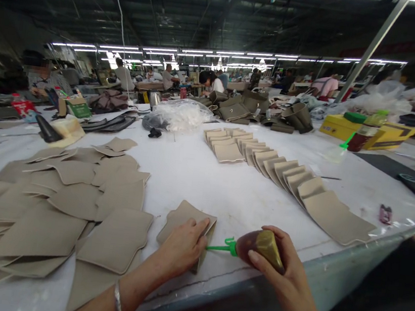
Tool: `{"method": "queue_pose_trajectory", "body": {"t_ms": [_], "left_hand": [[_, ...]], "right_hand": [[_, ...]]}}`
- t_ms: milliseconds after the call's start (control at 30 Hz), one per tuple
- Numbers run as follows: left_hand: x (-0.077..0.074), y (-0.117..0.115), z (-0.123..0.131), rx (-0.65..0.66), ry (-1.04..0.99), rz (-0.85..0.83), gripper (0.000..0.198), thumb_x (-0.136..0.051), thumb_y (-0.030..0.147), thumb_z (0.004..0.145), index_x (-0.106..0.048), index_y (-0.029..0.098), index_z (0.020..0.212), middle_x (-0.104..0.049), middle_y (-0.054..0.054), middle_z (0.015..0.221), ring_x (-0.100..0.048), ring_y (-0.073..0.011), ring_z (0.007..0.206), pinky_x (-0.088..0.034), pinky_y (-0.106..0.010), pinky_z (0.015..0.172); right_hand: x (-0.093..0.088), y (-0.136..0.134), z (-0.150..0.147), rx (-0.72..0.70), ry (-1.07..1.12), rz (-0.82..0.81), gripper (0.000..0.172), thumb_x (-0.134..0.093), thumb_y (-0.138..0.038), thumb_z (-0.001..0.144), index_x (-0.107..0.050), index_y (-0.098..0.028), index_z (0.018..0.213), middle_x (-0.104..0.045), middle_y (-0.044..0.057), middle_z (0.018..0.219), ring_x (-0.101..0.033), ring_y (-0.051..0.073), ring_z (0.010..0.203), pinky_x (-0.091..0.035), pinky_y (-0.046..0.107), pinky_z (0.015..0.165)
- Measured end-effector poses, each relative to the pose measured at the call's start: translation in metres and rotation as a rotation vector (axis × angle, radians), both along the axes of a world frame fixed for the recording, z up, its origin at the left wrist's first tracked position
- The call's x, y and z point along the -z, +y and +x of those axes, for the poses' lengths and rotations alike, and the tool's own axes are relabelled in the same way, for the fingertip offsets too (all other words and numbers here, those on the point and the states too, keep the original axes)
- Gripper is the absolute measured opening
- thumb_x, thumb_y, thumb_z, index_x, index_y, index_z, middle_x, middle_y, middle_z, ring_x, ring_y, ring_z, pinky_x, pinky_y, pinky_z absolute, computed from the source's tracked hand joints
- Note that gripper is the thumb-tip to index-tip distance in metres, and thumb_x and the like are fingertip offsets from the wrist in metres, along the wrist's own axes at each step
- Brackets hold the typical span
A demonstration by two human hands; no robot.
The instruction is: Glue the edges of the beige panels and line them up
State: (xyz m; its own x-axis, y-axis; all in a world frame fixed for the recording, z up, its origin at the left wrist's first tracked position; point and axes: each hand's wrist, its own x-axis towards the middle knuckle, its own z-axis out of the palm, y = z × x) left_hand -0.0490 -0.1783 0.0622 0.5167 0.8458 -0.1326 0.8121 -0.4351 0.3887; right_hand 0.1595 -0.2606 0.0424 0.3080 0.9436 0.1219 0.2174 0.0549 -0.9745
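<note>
My right hand (281,261) is wrapped round a squeeze bottle (252,245) of dark amber liquid, tilted on its side with its thin green nozzle pointing left. The nozzle tip reaches the right edge of a taupe leather-like piece (180,218). On that piece rests my left hand (186,242), its fingers bent over the raised right edge and gripping it; the thumb is mostly hidden. To the left lies a loose heap of similar pieces (112,240). Farther right, more of them overlap in a fanned row (337,218).
Behind the row stand a yellow box (393,136) and another amber bottle (366,130). A clear plastic bag (178,115) and olive-brown leather-like parts (236,108) lie at the back. A small dark pink item (385,214) is near the table's (363,252) right edge. Several people work in the background.
</note>
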Motion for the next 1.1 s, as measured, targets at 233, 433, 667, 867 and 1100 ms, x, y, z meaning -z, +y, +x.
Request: {"method": "queue_pose_trajectory", "body": {"t_ms": [233,433,667,867,1100], "left_hand": [[-0.001,0.002,-0.001,-0.005,-0.006,-0.031,0.051,-0.032,0.025,0.089,-0.043,0.02,0.139,-0.06,-0.01,0.112,-0.059,-0.0238,0.102,-0.043,-0.035,0.093],[0.0,0.003,0.0,0.008,0.0,-0.035,0.049,-0.031,0.025,0.09,-0.045,0.021,0.137,-0.06,-0.01,0.114,-0.059,-0.0237,0.104,-0.043,-0.035,0.093],[0.002,0.006,0.001,0.007,-0.031,-0.058,0.049,-0.032,0.025,0.089,-0.045,0.022,0.137,-0.06,-0.009,0.113,-0.059,-0.0231,0.104,-0.043,-0.035,0.094],[0.002,0.005,0.002,-0.001,0.016,-0.05,0.051,-0.031,0.026,0.089,-0.044,0.022,0.138,-0.06,-0.009,0.107,-0.059,-0.0237,0.099,-0.044,-0.035,0.089],[0.003,0.007,0.0,-0.004,-0.039,-0.062,0.05,-0.033,0.025,0.088,-0.046,0.022,0.136,-0.06,-0.009,0.114,-0.057,-0.0224,0.105,-0.041,-0.033,0.095]], "right_hand": [[0.002,0.0,-0.002,-0.111,0.081,-0.017,0.051,-0.072,-0.046,0.075,-0.046,-0.027,0.114,-0.059,-0.002,0.085,-0.056,0.023,0.078,-0.044,0.031,0.07],[0.005,0.031,0.019,0.027,-0.043,0.098,0.051,-0.073,-0.046,0.077,-0.046,-0.026,0.115,-0.056,0.001,0.096,-0.054,0.024,0.089,-0.042,0.034,0.079],[0.006,0.02,0.016,-0.106,0.039,0.009,0.05,-0.072,-0.046,0.078,-0.045,-0.026,0.116,-0.057,-0.001,0.091,-0.056,0.022,0.081,-0.045,0.031,0.072],[0.007,0.035,0.02,0.016,0.035,0.091,0.046,-0.072,-0.045,0.078,-0.048,-0.024,0.113,-0.058,0.002,0.096,-0.056,0.024,0.089,-0.044,0.033,0.078],[0.001,0.018,0.011,-0.078,0.11,-0.032,0.044,-0.071,-0.048,0.076,-0.051,-0.024,0.107,-0.06,0.001,0.087,-0.057,0.025,0.08,-0.047,0.034,0.071]]}}
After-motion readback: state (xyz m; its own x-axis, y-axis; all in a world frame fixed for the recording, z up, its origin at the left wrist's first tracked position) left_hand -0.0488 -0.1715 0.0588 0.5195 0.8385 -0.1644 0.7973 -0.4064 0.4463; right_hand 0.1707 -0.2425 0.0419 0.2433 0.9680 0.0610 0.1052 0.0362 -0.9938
